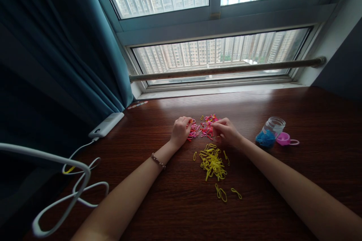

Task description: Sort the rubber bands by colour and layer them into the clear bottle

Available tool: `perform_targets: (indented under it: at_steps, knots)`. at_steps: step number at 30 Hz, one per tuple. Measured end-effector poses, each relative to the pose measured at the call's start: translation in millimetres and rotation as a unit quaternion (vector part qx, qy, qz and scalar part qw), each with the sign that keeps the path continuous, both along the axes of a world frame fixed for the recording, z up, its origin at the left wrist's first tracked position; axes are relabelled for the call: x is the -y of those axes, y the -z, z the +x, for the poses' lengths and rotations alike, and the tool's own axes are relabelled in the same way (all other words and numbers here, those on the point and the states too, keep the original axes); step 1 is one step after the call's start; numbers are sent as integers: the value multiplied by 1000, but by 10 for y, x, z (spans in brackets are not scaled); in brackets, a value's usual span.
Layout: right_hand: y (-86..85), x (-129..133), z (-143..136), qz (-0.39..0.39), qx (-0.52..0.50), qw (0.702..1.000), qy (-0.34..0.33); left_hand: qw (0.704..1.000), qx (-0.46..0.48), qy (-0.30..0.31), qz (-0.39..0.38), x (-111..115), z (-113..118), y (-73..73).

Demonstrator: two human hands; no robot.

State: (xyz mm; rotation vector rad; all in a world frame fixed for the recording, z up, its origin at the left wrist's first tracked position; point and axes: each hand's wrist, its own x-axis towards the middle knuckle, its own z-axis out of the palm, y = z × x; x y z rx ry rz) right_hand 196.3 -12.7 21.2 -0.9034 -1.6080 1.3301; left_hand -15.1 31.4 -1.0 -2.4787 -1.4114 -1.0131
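Small pink and red rubber bands (208, 125) lie heaped at the middle of the wooden table, with a few yellow ones among them. My left hand (180, 131) rests at the left side of this heap, fingers curled together; a speck of yellow-orange shows at its fingertips. On the heap's right edge, my right hand (226, 131) has its fingers pinched, and what they hold, if anything, is too small to tell. Nearer to me is a pile of yellow rubber bands (212, 162), with several loose ones around it.
A clear jar (275, 123) holding blue rubber bands (266, 138) leans to the right of my right hand. Touching it is a pink lid (283, 139) with a loop. A white device (106, 125) with a cable (85, 173) lies left, below a blue curtain (104, 83).
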Motion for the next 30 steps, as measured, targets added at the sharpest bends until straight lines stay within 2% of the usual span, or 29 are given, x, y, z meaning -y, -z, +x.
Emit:
perform_targets:
  at_steps: [3,5,7,10,14,21,24,27,30]
  knots:
    - [-60,46,-19,-68,60,977,-195,1000,5,3,-1,-5,-5,7]
    - [-79,55,-27,-70,99,959,-256,1000,13,4,-1,-9,-8,11]
    - [-79,47,-28,-53,113,954,-274,1000,18,8,-2,-10,-10,13]
    - [-60,28,-20,-46,109,956,-269,1000,17,22,2,-2,-6,8]
    - [-47,31,-20,-58,108,965,-230,999,8,38,3,19,10,-10]
    - [-57,47,-46,-4,150,970,-191,999,2,47,5,53,23,-51]
    - [-56,29,-34,-6,117,982,-146,998,10,61,19,74,26,-65]
    - [-85,15,17,-5,59,994,-87,994,9,100,37,115,40,-78]
    - [-121,10,68,-31,-2,996,-85,985,-25,164,52,181,66,-100]
